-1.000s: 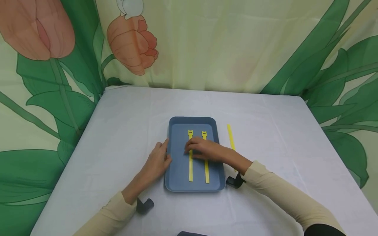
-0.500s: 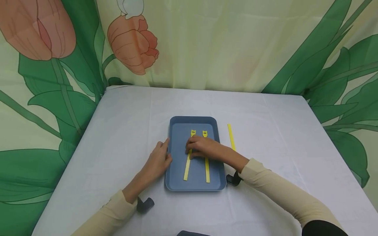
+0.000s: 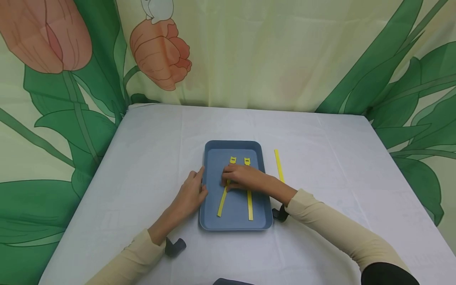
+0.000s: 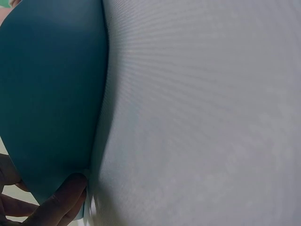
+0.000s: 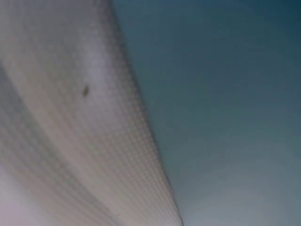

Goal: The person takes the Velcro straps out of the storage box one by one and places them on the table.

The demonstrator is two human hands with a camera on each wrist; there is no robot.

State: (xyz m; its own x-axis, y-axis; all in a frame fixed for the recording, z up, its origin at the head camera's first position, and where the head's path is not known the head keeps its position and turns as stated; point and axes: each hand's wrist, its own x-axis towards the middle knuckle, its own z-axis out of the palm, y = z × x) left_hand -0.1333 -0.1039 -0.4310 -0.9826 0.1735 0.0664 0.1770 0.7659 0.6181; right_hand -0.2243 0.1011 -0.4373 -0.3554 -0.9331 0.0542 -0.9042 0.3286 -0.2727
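A blue rectangular tray (image 3: pixel 213 213) lies on the table with two yellow hook-and-loop cable ties in it, slotted heads at the far end. My right hand (image 3: pixel 246 177) reaches over the tray and pinches the left cable tie (image 3: pixel 222 204) near its middle; that tie slants, its tail toward the left. Under the same hand passes the right cable tie (image 3: pixel 250 208), lying straight, its middle hidden. My left hand (image 3: pixel 189 196) holds the tray's left wall; its fingers (image 4: pixel 68 195) show against the outer wall in the left wrist view. Sleeve and tray blur fill the right wrist view.
Another yellow strip (image 3: pixel 279 164) lies on the white tablecloth (image 3: pixel 320 158) right of the tray, partly behind the right forearm. A dark object (image 3: pixel 231 282) shows at the near edge. A floral curtain (image 3: pixel 249 55) hangs behind the table.
The left cable tie has turned from straight to slanted, its tail swinging left. My right hand has shifted slightly left with it. The left hand stays at the tray's wall.
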